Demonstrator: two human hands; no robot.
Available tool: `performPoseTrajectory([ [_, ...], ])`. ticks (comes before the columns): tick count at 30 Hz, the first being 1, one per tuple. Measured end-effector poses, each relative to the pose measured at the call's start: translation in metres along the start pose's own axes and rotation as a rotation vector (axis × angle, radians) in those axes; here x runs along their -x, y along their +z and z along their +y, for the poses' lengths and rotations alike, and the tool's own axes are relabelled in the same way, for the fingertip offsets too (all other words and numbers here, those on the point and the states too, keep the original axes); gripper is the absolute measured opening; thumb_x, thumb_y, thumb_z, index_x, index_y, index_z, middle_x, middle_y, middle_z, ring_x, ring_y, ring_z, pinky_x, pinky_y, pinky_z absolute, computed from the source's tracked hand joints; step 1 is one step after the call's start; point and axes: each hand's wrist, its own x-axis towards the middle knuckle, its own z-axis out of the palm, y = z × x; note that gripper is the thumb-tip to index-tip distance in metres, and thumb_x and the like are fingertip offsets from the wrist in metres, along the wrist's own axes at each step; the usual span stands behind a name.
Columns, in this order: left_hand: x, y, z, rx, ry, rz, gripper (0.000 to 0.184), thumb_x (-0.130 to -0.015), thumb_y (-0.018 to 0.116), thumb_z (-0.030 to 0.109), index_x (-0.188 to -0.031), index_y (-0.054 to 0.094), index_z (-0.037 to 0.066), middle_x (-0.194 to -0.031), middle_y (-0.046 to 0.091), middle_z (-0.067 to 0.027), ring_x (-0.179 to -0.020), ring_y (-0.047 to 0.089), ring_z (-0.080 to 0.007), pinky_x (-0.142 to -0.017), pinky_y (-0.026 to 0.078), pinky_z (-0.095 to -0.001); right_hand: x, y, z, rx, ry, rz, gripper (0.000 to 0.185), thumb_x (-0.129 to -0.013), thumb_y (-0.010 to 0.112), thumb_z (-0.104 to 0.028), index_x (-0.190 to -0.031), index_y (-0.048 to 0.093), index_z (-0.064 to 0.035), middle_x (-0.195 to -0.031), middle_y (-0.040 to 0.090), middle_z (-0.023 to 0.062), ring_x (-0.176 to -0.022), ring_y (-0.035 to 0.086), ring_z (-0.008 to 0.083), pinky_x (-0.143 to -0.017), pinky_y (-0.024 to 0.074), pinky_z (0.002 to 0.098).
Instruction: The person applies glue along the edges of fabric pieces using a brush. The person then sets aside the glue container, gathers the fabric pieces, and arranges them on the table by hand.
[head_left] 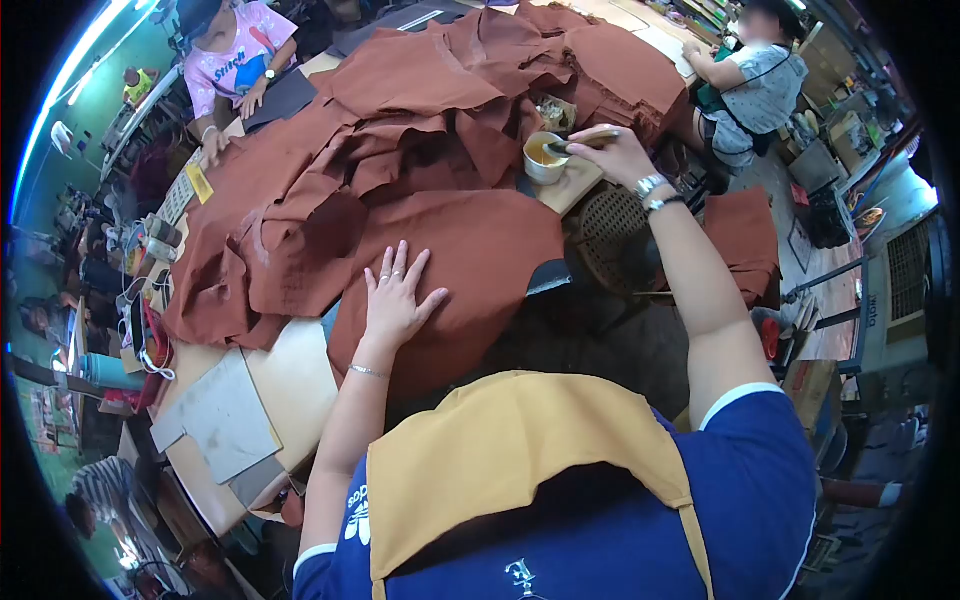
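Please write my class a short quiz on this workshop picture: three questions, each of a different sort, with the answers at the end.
1. Multiple choice: what does the wearer's right hand hold?
a) scissors
b) a brush
c) a ruler
2. True or false: the wearer's left hand lies with its fingers spread on a brown sheet.
3. Fill in the missing colour: the contents of the white cup look yellowish-______.

Key: 1 b; 2 true; 3 orange.
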Motion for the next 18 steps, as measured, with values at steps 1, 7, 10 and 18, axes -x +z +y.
performPoseTrajectory([
  [1, 0.002, -0.001, -0.001, -0.008, -0.003, -0.005, 0.074, -0.091, 0.05, 0.065, -0.151, 0.04, 0.022, -0.161, 0.025, -0.0154, -0.149, 0.02, -0.0359, -0.115, 0.014, -0.0653, -0.011, 0.005, 0.009, 0.067, -0.012, -0.034, 0.032, -0.083, 0.077, -0.035, -0.098, 0.076, -0.0069, -0.091, 0.075, 0.0129, -0.086, 0.072, 0.0224, -0.081, 0.0542, 0.0329],
  [7, 0.012, -0.007, -0.005, -0.021, -0.036, -0.048, 0.072, -0.092, 0.05, 0.062, -0.152, 0.038, 0.023, -0.162, 0.022, -0.0136, -0.15, 0.017, -0.0363, -0.115, 0.013, -0.0661, -0.05, 0.032, 0.051, 0.407, 0.049, -0.104, 0.049, -0.074, 0.078, -0.053, -0.094, 0.076, -0.0086, -0.088, 0.072, 0.0172, -0.088, 0.069, 0.034, -0.085, 0.0535, 0.0393],
  [10, 0.013, -0.007, 0.002, -0.022, -0.07, -0.032, 0.073, -0.091, 0.05, 0.063, -0.152, 0.038, 0.023, -0.162, 0.023, -0.0136, -0.15, 0.017, -0.0371, -0.114, 0.013, -0.0671, -0.054, 0.03, 0.065, 0.193, 0.16, -0.098, 0.054, -0.074, 0.078, -0.054, -0.099, 0.076, -0.0061, -0.091, 0.074, 0.0147, -0.088, 0.071, 0.0266, -0.084, 0.054, 0.0364],
  [18, 0.014, -0.009, 0.003, -0.016, -0.047, -0.024, 0.077, -0.089, 0.053, 0.065, -0.152, 0.038, 0.023, -0.162, 0.022, -0.0133, -0.15, 0.017, -0.0374, -0.114, 0.012, -0.0674, -0.005, -0.004, 0.024, 0.094, -0.128, 0.062, 0.024, -0.085, 0.076, -0.026, -0.099, 0.077, -0.0072, -0.097, 0.075, 0.01, -0.088, 0.071, 0.0181, -0.08, 0.0546, 0.0312],
])
